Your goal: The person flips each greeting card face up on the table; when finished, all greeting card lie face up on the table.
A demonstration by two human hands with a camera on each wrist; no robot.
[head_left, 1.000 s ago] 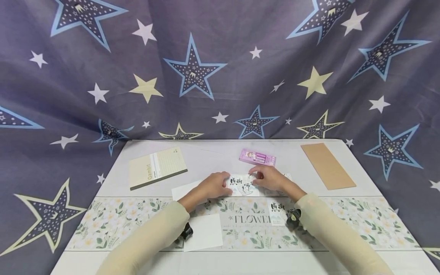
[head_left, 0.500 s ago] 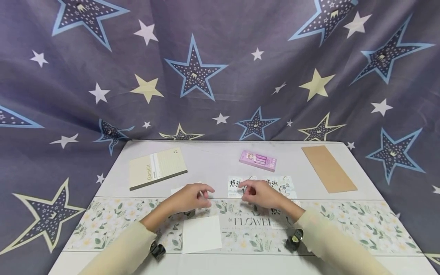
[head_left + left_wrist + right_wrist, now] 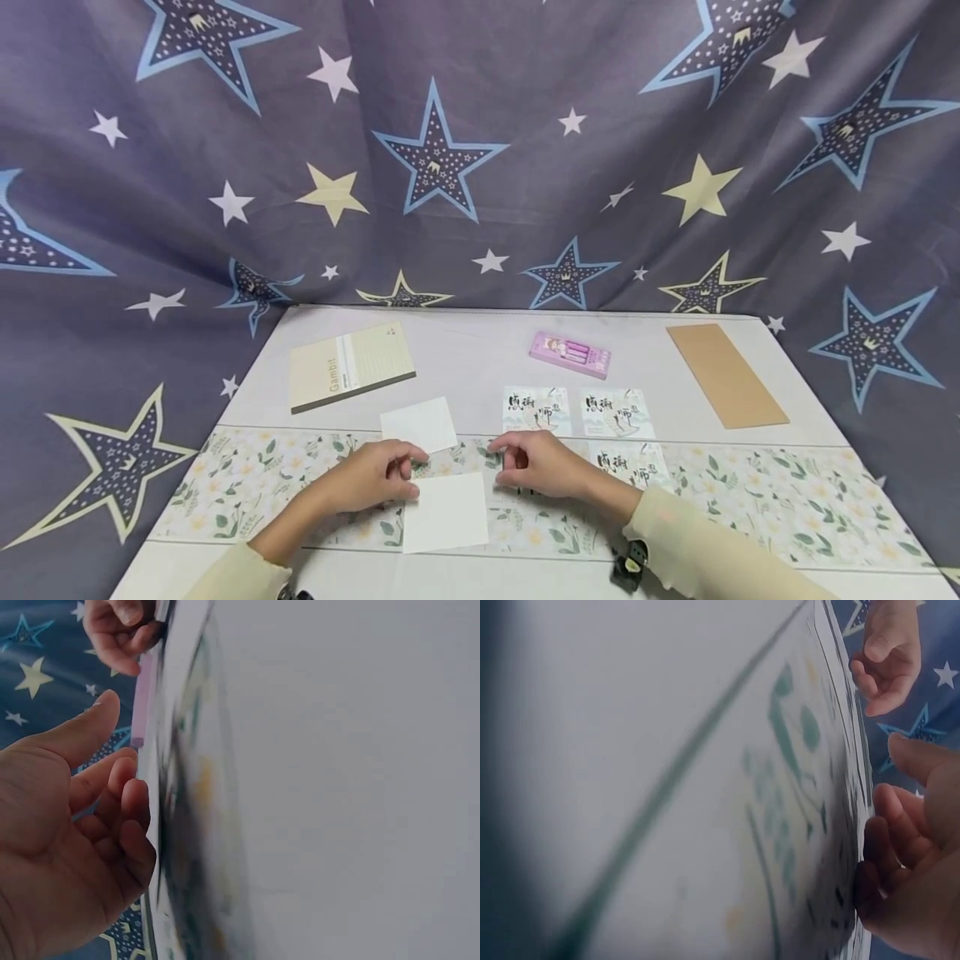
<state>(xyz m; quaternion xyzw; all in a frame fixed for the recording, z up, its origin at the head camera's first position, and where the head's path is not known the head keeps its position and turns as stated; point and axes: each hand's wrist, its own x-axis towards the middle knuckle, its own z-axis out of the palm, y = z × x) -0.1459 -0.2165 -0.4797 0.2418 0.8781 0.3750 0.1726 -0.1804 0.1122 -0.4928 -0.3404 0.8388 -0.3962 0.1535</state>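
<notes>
Though loosely curled, hands (image 3: 450, 475) empty.

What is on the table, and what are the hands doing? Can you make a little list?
left hand: fingers loosely curled, at the blank white card
right hand: fingers curled, holding nothing, over the floral runner
second white card: lying flat
printed cards: three
notebook: far left
pink box: far middle
brown envelope: far right

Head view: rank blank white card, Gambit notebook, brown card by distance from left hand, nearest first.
From the left hand:
1. Blank white card, just right of the fingers, near edge.
2. Gambit notebook, far left of the table.
3. Brown card, far right.
</notes>
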